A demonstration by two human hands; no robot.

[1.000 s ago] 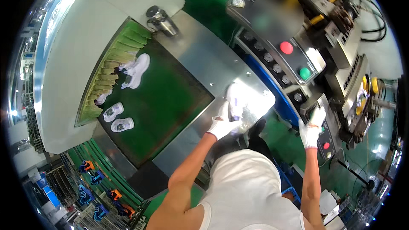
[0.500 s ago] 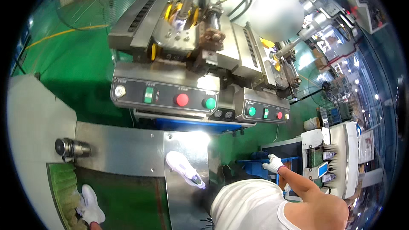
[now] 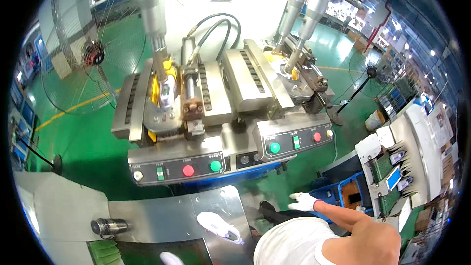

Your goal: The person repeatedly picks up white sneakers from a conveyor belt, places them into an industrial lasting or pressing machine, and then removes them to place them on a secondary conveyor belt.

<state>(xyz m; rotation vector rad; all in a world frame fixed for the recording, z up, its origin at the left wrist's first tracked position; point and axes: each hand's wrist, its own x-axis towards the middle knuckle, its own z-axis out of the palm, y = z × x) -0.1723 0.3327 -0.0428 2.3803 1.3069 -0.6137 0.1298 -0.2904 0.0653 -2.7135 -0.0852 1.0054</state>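
My right hand (image 3: 303, 201), in a white glove, reaches out from the right with its fingers extended and apart. Nothing shows in it, and a blue crate (image 3: 335, 192) is beside it. A white shoe with lavender trim (image 3: 219, 226) lies on the metal bench top (image 3: 181, 211), left of my body. The rounded tip of a white object (image 3: 170, 258), shaped like a shoe toe, pokes in at the lower edge. My left hand is out of the picture.
Ahead stands a two-station press; its left station holds a shoe (image 3: 167, 95). Control panels (image 3: 184, 168) carry red and green buttons. A steel flask (image 3: 109, 226) lies on the left ledge. Shoes (image 3: 398, 157) sit on a brush-lined conveyor at right. A fan (image 3: 93, 53) stands back left.
My view has tilted up, so the press sits lower and shows more fully. My gloved left hand at lower left has left the picture. My right hand's fingers have straightened out.
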